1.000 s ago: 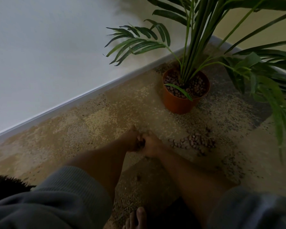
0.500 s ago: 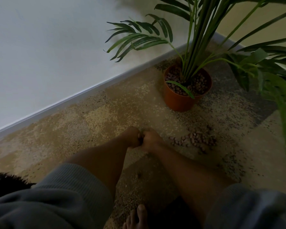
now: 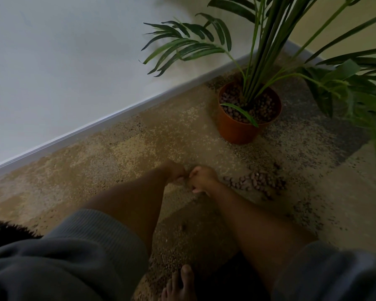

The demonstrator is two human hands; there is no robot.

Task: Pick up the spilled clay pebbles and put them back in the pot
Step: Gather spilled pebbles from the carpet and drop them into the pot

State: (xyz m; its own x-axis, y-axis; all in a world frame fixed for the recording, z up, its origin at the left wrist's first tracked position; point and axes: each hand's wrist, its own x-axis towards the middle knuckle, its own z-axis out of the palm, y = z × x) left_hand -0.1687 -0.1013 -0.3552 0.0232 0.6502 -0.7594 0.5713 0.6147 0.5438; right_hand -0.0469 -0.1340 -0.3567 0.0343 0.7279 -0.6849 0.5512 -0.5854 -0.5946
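A pile of spilled brown clay pebbles lies on the carpet in front of the orange plastic pot. The pot stands upright, holds a palm-like plant and is filled with more pebbles. My left hand and my right hand rest low over the carpet just left of the pile, knuckles up, a small gap between them. The left hand's fingers are curled under as if around a few pebbles. My right hand's fingers are curled too, and what they hold is hidden.
A white wall and its skirting board run diagonally behind. Long green leaves hang over the right side. Stray pebbles dot the patterned carpet near my bare foot. Grey sleeves fill the bottom of the view.
My hands were pressed together with dark pebbles showing between them; now they have parted slightly. The pile and the pot have not moved.
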